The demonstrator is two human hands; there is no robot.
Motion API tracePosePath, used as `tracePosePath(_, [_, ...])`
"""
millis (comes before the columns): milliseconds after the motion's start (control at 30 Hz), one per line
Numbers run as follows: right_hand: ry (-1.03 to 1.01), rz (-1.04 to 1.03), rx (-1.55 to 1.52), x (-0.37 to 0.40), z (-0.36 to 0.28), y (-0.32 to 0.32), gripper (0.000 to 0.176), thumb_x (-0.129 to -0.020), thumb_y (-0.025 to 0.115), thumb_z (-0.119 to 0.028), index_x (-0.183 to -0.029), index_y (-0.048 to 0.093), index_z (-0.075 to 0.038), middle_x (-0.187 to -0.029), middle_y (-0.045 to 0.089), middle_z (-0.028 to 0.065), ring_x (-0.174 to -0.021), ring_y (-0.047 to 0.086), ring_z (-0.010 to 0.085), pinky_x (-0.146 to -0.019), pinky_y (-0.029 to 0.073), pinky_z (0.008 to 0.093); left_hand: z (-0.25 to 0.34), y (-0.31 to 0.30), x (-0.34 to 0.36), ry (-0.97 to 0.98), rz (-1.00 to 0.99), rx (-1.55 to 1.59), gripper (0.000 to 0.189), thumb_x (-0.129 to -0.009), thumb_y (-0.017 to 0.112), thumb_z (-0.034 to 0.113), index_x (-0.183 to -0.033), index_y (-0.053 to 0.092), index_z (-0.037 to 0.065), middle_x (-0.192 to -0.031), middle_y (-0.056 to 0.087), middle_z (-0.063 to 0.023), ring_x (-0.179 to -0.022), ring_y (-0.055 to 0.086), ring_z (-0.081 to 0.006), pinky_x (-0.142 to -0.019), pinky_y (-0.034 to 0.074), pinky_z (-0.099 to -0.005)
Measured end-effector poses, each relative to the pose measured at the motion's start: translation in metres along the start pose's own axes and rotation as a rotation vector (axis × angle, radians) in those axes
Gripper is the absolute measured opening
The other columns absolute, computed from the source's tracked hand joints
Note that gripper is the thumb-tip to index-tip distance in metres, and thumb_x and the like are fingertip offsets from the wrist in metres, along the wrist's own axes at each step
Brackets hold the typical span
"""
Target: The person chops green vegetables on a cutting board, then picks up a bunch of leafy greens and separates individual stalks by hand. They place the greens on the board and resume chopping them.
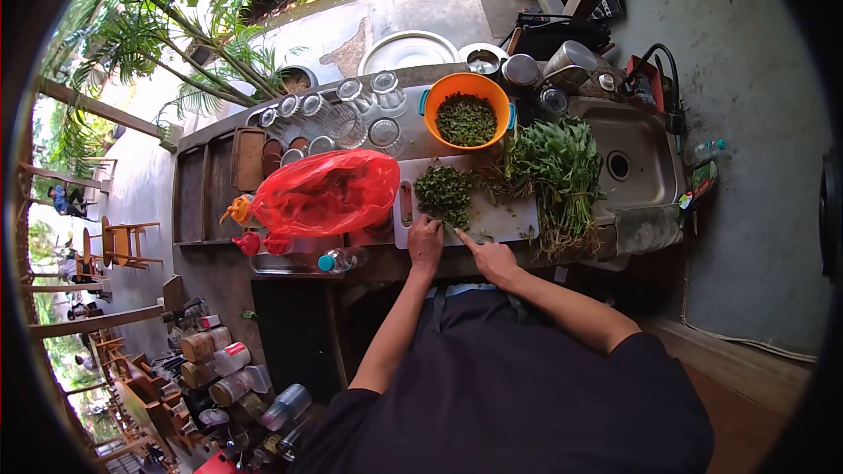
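Observation:
A white cutting board (518,208) lies on the counter in front of me, with a heap of chopped greens (443,194) on its left part. My left hand (427,243) is closed at the board's near edge, its fingers curled on a few leafy greens below the heap. Just to the right, my right hand (492,261) is closed with the index finger stretched forward, round what looks like a knife; little of its blade shows. A large bundle of uncut leafy greens (562,171) lies across the board's right end, roots towards me.
Behind the board stands an orange basin (452,86) holding chopped greens. A red plastic bag (329,193) lies left, near several glass jars (385,133) and a bottle with a teal cap (338,261). On the right is a metal sink (645,127), with a grey cloth (645,230) on its front edge.

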State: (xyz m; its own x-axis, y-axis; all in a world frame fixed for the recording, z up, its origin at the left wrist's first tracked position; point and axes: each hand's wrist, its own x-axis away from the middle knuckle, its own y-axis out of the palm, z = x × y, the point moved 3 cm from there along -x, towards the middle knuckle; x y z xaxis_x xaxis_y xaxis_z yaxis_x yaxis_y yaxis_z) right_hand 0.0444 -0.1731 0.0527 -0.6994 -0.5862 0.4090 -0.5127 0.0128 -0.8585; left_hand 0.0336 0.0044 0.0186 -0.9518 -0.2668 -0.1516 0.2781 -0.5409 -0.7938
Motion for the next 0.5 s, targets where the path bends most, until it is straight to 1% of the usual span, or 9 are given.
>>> tracePosePath(67, [-0.044, 0.047, -0.042, 0.000, 0.007, 0.007, 0.081, -0.091, 0.044, -0.008, -0.157, 0.009, -0.039, -0.079, 0.068, 0.0220, -0.071, 0.068, 0.0413, -0.070, 0.055, 0.0541, -0.001, 0.001, 0.000, 0.012, 0.004, 0.015, 0.009, -0.083, 0.069, 0.011, -0.088, 0.073, 0.005, -0.089, 0.063, -0.0103, -0.089, 0.062, -0.0297, -0.081, 0.049, -0.0408])
tracePosePath(167, [-0.043, 0.030, -0.075, -0.004, 0.010, 0.010, 0.083, -0.091, 0.044, -0.008, -0.157, 0.005, -0.041, -0.081, 0.067, 0.0243, -0.074, 0.068, 0.0428, -0.072, 0.055, 0.0549, -0.002, 0.001, 0.000, 0.051, 0.036, 0.006, 0.009, -0.082, 0.071, 0.009, -0.089, 0.073, 0.004, -0.086, 0.063, -0.0103, -0.086, 0.064, -0.0309, -0.077, 0.050, -0.0415])
tracePosePath(300, [-0.039, 0.020, -0.122, -0.008, 0.010, 0.015, 0.082, -0.091, 0.044, -0.008, -0.157, 0.006, -0.040, -0.082, 0.067, 0.0246, -0.075, 0.067, 0.0431, -0.072, 0.054, 0.0545, -0.005, 0.003, -0.001, 0.057, 0.024, -0.008, 0.009, -0.082, 0.071, 0.009, -0.090, 0.072, 0.003, -0.087, 0.064, -0.0116, -0.087, 0.064, -0.0315, -0.077, 0.051, -0.0418])
tracePosePath(367, [-0.089, 0.062, -0.066, -0.003, 0.012, 0.009, 0.081, -0.092, 0.045, -0.008, -0.157, 0.007, -0.039, -0.080, 0.067, 0.0230, -0.070, 0.067, 0.0414, -0.068, 0.054, 0.0535, -0.008, 0.006, 0.000, 0.039, -0.004, -0.006, 0.008, -0.086, 0.068, 0.011, -0.088, 0.071, 0.004, -0.089, 0.064, -0.0120, -0.089, 0.063, -0.0311, -0.080, 0.050, -0.0415])
tracePosePath(500, [-0.124, 0.086, -0.078, 0.003, 0.022, 0.012, 0.079, -0.093, 0.046, -0.010, -0.157, 0.009, -0.039, -0.076, 0.066, 0.0215, -0.066, 0.066, 0.0399, -0.064, 0.054, 0.0527, -0.009, 0.007, 0.001, 0.043, 0.010, 0.024, 0.007, -0.086, 0.068, 0.011, -0.088, 0.071, 0.005, -0.089, 0.064, -0.0123, -0.089, 0.063, -0.0314, -0.079, 0.050, -0.0416])
